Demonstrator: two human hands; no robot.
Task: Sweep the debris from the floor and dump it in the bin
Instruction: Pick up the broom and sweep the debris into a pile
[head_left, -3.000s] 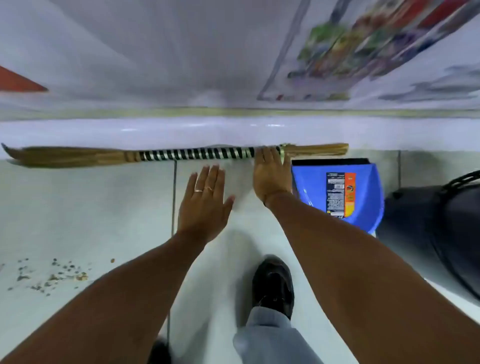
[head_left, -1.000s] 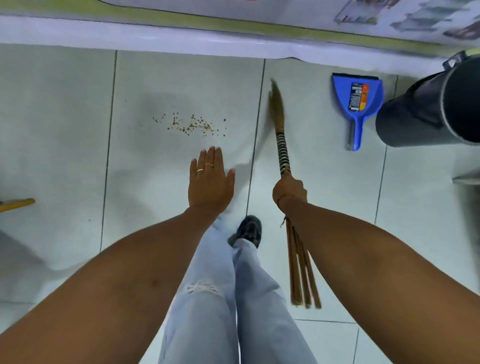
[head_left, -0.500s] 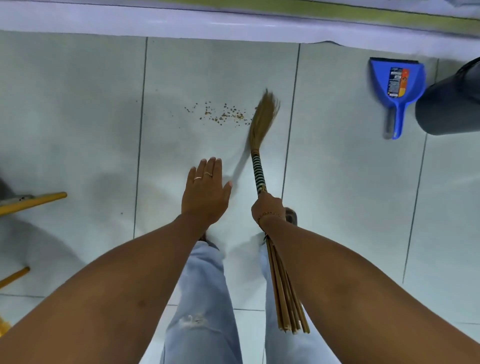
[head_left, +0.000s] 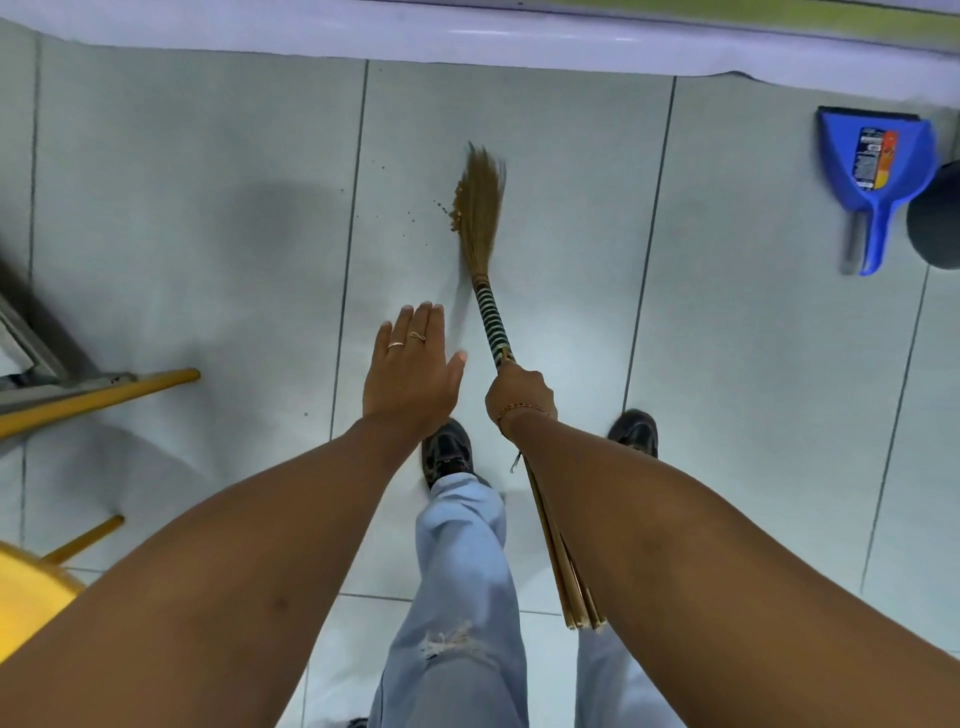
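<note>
Bristles of the broom (head_left: 480, 208) rest on the pale tiled floor (head_left: 753, 364), with a small clump of debris (head_left: 453, 210) gathered against their left edge and a few loose specks scattered further left on the same tile. The right hand (head_left: 519, 392) is closed in a fist around the broom just below its black-and-white striped binding, the bare sticks of the handle running back under the forearm. The left hand (head_left: 410, 371) is flat and open, fingers together, holding nothing, hovering above the floor just left of the broom. A blue dustpan (head_left: 878, 171) lies on the floor near the wall at upper right, well apart from the debris, with the dark rounded edge of the bin (head_left: 935, 218) just beside it. Yellow legs of a stool (head_left: 98, 397) show at left.
</note>
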